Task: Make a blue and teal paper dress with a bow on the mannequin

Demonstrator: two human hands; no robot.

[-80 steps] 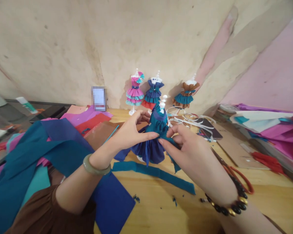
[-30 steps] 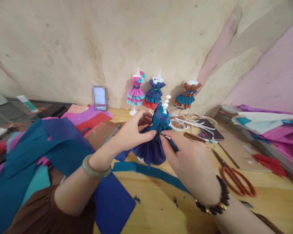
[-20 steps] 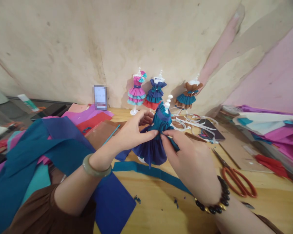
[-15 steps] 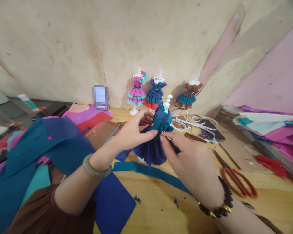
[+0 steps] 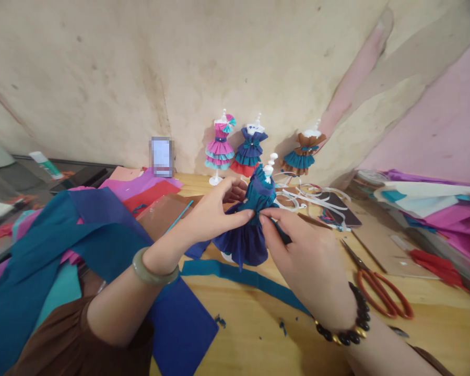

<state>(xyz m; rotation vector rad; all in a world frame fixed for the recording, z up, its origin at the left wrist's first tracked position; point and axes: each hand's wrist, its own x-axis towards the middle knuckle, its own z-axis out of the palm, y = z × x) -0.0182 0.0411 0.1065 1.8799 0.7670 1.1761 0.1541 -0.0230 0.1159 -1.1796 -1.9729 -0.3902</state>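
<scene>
A small white dress form (image 5: 268, 172) stands in the middle, wearing a teal pleated bodice (image 5: 256, 196) over a dark blue gathered skirt (image 5: 241, 240). My left hand (image 5: 215, 209) grips it from the left, thumb pressed to the waist and fingers curled behind. At the front of the waist, my right hand (image 5: 303, 245) pinches with thumb and forefinger. A dark thing (image 5: 282, 232) shows between those fingers, mostly hidden, so its kind is unclear. Below the skirt, a long teal strip (image 5: 235, 272) runs under my right wrist.
Three dressed mini forms, pink (image 5: 220, 146), blue (image 5: 251, 149) and brown (image 5: 303, 151), stand by the wall. Orange-handled scissors (image 5: 379, 287) lie right, near white ribbon (image 5: 313, 196). Teal sheets (image 5: 35, 261) and a blue sheet (image 5: 188, 324) cover the left. A phone (image 5: 161, 156) leans behind.
My right hand has shifted very slightly to the right at the waist. The dress form's top leans a touch further right. My left hand keeps its grip.
</scene>
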